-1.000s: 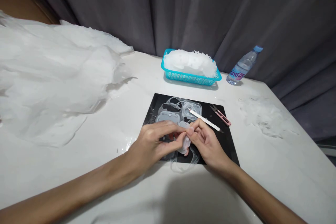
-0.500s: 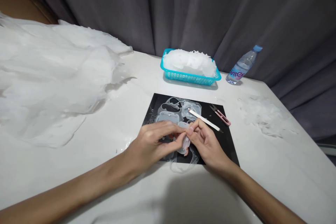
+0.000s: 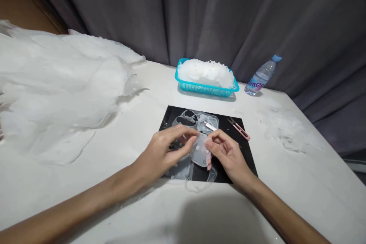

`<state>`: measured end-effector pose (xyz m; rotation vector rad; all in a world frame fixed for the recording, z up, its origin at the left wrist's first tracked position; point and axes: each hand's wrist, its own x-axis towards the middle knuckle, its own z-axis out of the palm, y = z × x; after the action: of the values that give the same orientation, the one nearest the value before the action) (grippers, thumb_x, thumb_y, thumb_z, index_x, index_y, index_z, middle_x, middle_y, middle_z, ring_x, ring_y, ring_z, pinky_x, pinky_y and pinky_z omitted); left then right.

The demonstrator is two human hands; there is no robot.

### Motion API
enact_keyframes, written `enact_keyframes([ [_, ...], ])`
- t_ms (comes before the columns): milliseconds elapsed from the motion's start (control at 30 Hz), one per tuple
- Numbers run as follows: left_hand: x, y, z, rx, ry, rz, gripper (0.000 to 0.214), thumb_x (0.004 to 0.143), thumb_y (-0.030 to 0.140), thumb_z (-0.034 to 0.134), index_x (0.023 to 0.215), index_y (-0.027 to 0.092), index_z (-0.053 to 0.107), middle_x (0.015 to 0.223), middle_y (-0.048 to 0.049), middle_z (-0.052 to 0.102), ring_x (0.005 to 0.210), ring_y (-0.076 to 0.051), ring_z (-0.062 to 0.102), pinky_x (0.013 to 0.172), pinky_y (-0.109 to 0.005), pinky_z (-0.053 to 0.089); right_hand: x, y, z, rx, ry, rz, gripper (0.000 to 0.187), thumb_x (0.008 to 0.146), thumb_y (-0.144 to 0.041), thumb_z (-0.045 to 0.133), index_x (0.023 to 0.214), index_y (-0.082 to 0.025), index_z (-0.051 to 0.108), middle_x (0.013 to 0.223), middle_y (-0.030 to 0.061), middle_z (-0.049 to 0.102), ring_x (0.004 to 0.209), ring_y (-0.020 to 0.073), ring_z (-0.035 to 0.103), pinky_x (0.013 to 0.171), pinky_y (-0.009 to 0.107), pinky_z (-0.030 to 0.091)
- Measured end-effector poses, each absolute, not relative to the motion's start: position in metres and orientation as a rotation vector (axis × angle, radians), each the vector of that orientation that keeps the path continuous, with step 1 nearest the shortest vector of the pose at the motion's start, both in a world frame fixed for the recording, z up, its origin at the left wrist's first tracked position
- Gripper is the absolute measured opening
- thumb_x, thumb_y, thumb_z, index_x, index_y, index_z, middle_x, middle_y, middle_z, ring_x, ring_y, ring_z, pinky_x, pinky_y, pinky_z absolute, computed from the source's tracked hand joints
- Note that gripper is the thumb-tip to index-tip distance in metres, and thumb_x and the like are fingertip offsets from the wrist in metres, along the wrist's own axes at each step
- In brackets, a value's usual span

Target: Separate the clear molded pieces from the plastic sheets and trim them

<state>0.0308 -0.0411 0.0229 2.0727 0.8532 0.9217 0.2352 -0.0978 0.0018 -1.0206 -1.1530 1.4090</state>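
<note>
My right hand [image 3: 227, 154] pinches the right edge of a small, flat, translucent rubbery-looking piece [image 3: 200, 152] with rounded corners and a few holes or bumps. At its upper left corner, the thumb and forefinger of my left hand [image 3: 167, 146] close together on the edge. Beneath both hands lies a black mat [image 3: 225, 177], bearing several translucent molded sheets [image 3: 181, 167] and a thin loop-shaped scrap [image 3: 213, 177]. A white pencil-like stick [image 3: 210, 126] is partly hidden behind my right hand. Pink-handled thread snips [image 3: 240, 129] rest open at the mat's right side.
A turquoise basket [image 3: 206, 89] heaped with white translucent pieces stands behind the mat. Right of it is a water bottle [image 3: 263, 76]. A large pile of translucent sheets [image 3: 65, 84] covers the table's left, and thin scraps [image 3: 288, 129] lie at right. A grey curtain [image 3: 194, 15] hangs behind.
The translucent piece has turned so its broad face shows more fully. My fingertips, which were together at its top, have moved apart towards its two sides. The view has shifted slightly.
</note>
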Motion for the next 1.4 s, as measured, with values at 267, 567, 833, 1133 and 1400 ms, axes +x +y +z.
enact_keyframes([
  [267, 0.031, -0.034, 0.015, 1.628, 0.860, 0.711, 0.039, 0.089, 0.040, 0.078, 0.119, 0.016, 0.070, 0.096, -0.0059, 0.076, 0.083, -0.018, 0.070, 0.080, -0.032, 0.058, 0.246, -0.090, -0.003, -1.100, -1.158, 1.346, 0.032, 0.093, -0.050, 0.073, 0.095, -0.019, 0.063, 0.064, -0.0046, 0.064, 0.047, 0.0091, 0.057, 0.051, 0.023, 0.052],
  [567, 0.031, -0.041, 0.018, 1.653, 0.908, 0.794, 0.032, 0.087, 0.040, 0.080, 0.108, 0.017, 0.073, 0.072, 0.0016, 0.064, 0.066, -0.013, 0.057, 0.064, -0.026, 0.049, 0.245, -0.094, 0.001, -1.122, -1.207, 1.301, 0.030, 0.095, -0.049, 0.070, 0.094, -0.020, 0.062, 0.069, -0.0018, 0.067, 0.050, 0.0118, 0.061, 0.053, 0.026, 0.056],
  [833, 0.030, -0.044, 0.021, 1.674, 0.902, 0.731, 0.034, 0.089, 0.042, 0.079, 0.114, 0.021, 0.070, 0.070, 0.0038, 0.066, 0.064, -0.013, 0.055, 0.064, -0.025, 0.045, 0.242, -0.095, 0.001, -1.211, -1.252, 1.246, 0.030, 0.095, -0.050, 0.071, 0.099, -0.020, 0.068, 0.056, -0.0049, 0.063, 0.048, 0.0135, 0.059, 0.055, 0.027, 0.050],
  [1133, 0.023, -0.032, 0.023, 1.464, 0.839, 0.664, 0.029, 0.089, 0.040, 0.078, 0.104, 0.016, 0.071, 0.072, 0.0001, 0.072, 0.060, -0.012, 0.063, 0.060, -0.024, 0.051, 0.242, -0.097, 0.001, -1.205, -1.250, 1.254, 0.035, 0.096, -0.056, 0.067, 0.095, -0.021, 0.063, 0.061, -0.0035, 0.067, 0.049, 0.0143, 0.060, 0.058, 0.028, 0.050],
  [1400, 0.021, -0.025, 0.022, 1.329, 0.693, 0.589, 0.040, 0.101, 0.051, 0.062, 0.106, 0.012, 0.072, 0.083, -0.0099, 0.080, 0.073, -0.018, 0.076, 0.065, -0.027, 0.056, 0.248, -0.096, -0.003, -1.232, -1.246, 1.221, 0.034, 0.097, -0.055, 0.066, 0.095, -0.021, 0.062, 0.055, -0.0043, 0.064, 0.046, 0.0135, 0.061, 0.055, 0.025, 0.048],
])
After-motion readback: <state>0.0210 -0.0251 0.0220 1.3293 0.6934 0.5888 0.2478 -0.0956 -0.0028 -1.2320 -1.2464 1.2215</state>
